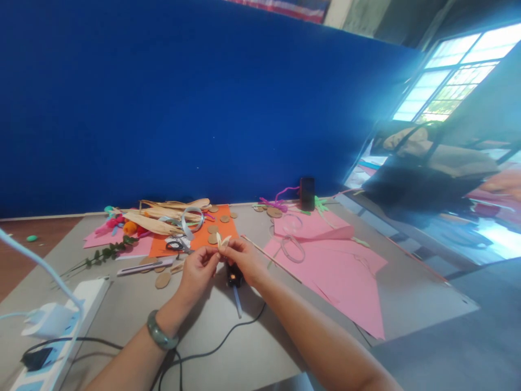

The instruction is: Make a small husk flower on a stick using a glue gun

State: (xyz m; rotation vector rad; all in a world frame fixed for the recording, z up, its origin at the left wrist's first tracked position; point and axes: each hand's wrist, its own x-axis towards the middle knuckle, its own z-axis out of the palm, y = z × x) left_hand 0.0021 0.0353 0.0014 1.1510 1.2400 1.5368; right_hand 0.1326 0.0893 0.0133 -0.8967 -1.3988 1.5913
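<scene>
My left hand point(200, 266) and my right hand point(243, 262) meet above the middle of the table. Both pinch a small pale piece of dried husk point(222, 241), whose pointed tips stand up like petals. Just beneath my fingers lies a black hot glue gun point(234, 275), partly hidden, with a whitish glue stick point(237, 302) poking out towards me. Left of my hands are a utility knife point(140, 267), round wooden slices point(163, 280) and scissors point(175, 246). A thin stick point(272, 260) lies to the right of my right hand.
Long dried husks point(158, 221) and a tape roll point(192, 221) rest on orange paper point(226, 213) at the back. Pink sheets point(345, 277) cover the right side, near an upright phone point(306, 194). A power strip point(67, 336) stands front left; a black cable point(220, 347) crosses the front.
</scene>
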